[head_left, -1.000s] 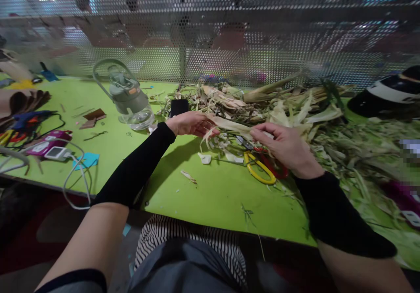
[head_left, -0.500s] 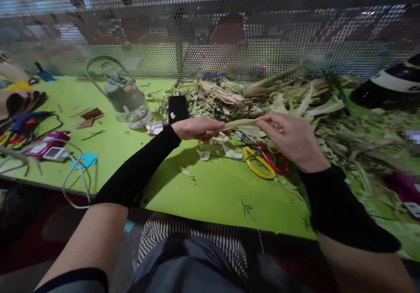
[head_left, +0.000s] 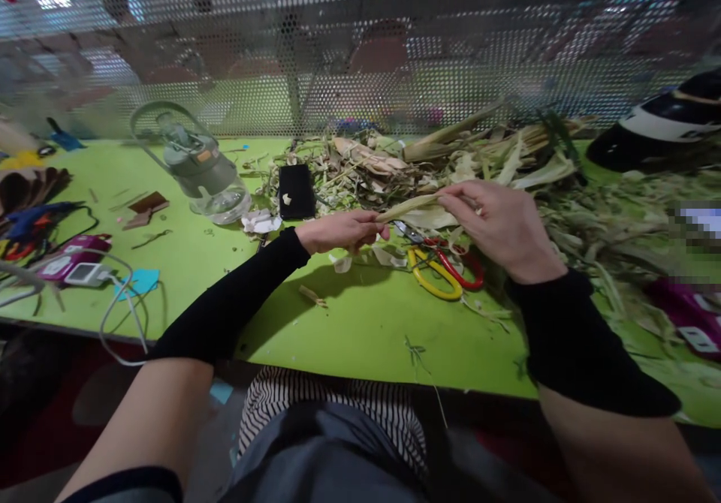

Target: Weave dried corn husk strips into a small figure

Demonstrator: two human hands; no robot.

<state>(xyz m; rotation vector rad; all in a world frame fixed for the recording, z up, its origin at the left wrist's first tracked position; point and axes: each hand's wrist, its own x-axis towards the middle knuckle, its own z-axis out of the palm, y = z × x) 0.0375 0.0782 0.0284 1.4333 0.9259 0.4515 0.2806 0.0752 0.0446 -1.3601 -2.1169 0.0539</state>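
Note:
A pale green strip of corn husk [head_left: 414, 206] is stretched between my two hands above the green table. My left hand [head_left: 343, 231] pinches its left end, fingers closed. At the other end, my right hand [head_left: 499, 225] grips the husk between thumb and fingertips. Just below the husk lie scissors [head_left: 436, 272] with one yellow and one red handle, blades partly hidden. Behind my hands spreads a heap of dried husks and leaf scraps [head_left: 383, 165]. Small white scraps [head_left: 388, 257] rest near the scissors.
Left of the heap are a black phone [head_left: 297, 191] and a clear bottle [head_left: 197, 169] with a grey-green lid. Farther left lie a purple power strip [head_left: 76, 255] with cables and a blue glue gun [head_left: 39, 221]. A dark bottle [head_left: 659, 124] stands at right, before a perforated metal screen [head_left: 349, 52].
My right hand has risen slightly and the husk between my hands looks more spread open. The whole view has shifted a little, moving the table things left.

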